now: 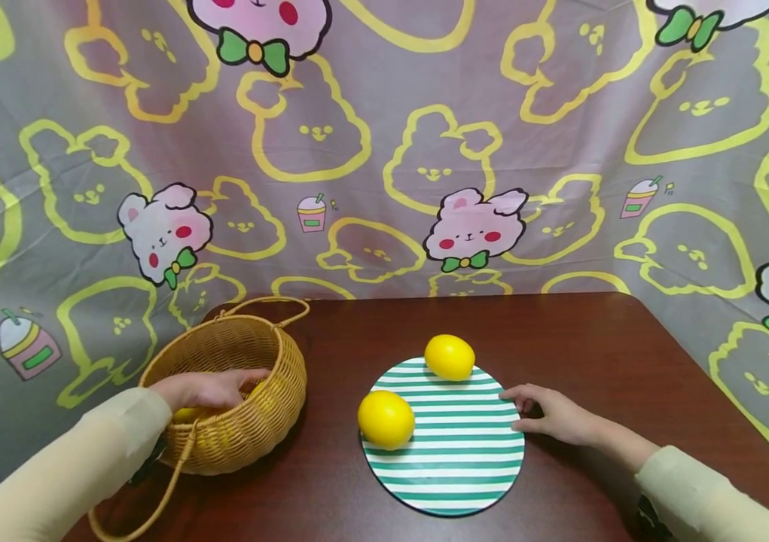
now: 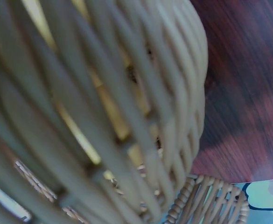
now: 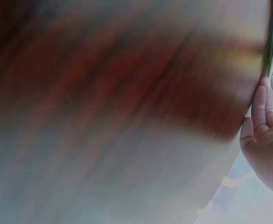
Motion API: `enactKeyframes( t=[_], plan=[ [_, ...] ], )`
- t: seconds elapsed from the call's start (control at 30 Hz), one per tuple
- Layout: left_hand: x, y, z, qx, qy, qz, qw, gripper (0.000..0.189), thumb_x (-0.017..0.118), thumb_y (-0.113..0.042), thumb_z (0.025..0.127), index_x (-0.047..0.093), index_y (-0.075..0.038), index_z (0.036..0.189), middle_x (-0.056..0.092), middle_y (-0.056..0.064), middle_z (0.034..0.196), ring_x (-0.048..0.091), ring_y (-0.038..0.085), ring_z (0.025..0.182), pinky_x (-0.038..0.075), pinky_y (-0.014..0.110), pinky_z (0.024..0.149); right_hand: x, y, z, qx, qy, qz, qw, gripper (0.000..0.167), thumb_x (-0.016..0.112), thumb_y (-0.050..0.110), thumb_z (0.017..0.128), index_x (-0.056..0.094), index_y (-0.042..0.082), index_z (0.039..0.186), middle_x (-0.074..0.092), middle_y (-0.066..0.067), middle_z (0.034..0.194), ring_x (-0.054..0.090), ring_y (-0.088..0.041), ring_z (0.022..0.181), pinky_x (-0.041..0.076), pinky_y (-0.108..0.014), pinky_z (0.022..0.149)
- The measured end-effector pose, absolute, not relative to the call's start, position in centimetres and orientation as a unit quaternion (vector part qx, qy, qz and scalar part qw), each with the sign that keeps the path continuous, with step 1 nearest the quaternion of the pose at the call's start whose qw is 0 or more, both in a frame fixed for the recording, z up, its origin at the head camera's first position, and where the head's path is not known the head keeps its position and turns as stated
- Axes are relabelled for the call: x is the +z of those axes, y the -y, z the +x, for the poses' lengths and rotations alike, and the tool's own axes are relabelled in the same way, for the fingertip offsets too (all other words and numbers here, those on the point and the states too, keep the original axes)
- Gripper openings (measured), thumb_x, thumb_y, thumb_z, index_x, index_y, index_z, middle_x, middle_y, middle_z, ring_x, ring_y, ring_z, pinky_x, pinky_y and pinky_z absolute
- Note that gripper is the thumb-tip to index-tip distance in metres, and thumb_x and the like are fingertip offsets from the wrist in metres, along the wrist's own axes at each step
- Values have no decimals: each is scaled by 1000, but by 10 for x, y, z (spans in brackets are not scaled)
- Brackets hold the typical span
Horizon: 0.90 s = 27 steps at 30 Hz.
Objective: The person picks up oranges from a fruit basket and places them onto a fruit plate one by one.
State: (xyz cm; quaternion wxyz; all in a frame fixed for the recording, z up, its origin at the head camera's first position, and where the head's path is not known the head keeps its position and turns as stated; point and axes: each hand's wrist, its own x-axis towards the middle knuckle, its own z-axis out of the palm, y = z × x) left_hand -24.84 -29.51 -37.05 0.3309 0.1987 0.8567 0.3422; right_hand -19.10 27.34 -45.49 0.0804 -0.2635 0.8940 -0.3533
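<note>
My left hand [image 1: 211, 389] reaches down into a wicker basket [image 1: 289, 391] at the left of the table. Yellow lemons [image 1: 189, 414] show beneath the wrist and by the fingers; I cannot tell whether the hand grips one, as the basket wall hides some fingers. In the left wrist view, yellow shows through gaps in the weave [image 2: 141, 102]. Two lemons lie on a flat round mat with green and white stripes [image 1: 452, 459]: one lemon [image 1: 386, 420] at its left, another lemon [image 1: 450, 357] at its far edge. My right hand [image 1: 553, 414] rests fingertips at the mat's right edge, holding nothing.
The dark brown wooden table [image 1: 594, 339] carries all of this. One basket handle [image 1: 174, 489] hangs down at the near side, and the other handle [image 1: 269, 299] leans out at the back. A patterned cloth [image 1: 384, 150] stands behind and beside the table.
</note>
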Motion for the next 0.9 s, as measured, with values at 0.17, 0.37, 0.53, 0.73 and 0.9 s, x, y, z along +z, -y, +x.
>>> enactKeyframes(
  t=[0.17, 0.37, 0.53, 0.73, 0.9],
  plan=[
    [-372, 295, -248, 336, -859, 207, 327, 86, 73, -3, 79, 21, 12, 147, 28, 31, 148, 24, 46, 136, 24, 56, 107, -455, -273, -192, -352, -894, -264, 82, 48, 72, 25, 88, 57, 5, 129, 52, 3, 93, 49, -13, 87, 44, -24, 75],
    [-370, 295, -249, 325, -862, 227, 316, 83, 75, -6, 78, 29, 6, 147, 37, 25, 145, 29, 40, 133, 26, 52, 106, -455, -274, -192, -348, -895, -269, 76, 48, 72, 26, 88, 58, 5, 129, 53, 3, 93, 49, -12, 86, 44, -24, 74],
    [-366, 296, -253, 342, -849, 239, 323, 78, 75, -9, 81, 33, 1, 146, 43, 19, 140, 40, 34, 126, 32, 47, 102, -455, -274, -192, -349, -894, -272, 70, 48, 72, 25, 88, 58, 5, 129, 53, 3, 93, 50, -13, 86, 44, -24, 73],
    [-362, 298, -255, 340, -851, 244, 317, 78, 75, -10, 79, 35, -1, 145, 47, 17, 135, 44, 30, 118, 34, 45, 99, -456, -274, -192, -349, -894, -271, 73, 48, 72, 25, 88, 57, 5, 129, 53, 3, 93, 50, -13, 86, 45, -24, 73],
    [-359, 299, -256, 345, -849, 245, 317, 80, 77, -11, 78, 35, -3, 146, 48, 15, 132, 45, 30, 114, 35, 44, 97, -455, -273, -192, -351, -895, -264, 79, 49, 73, 26, 88, 57, 5, 129, 53, 2, 94, 50, -15, 87, 45, -24, 74]
  ],
)
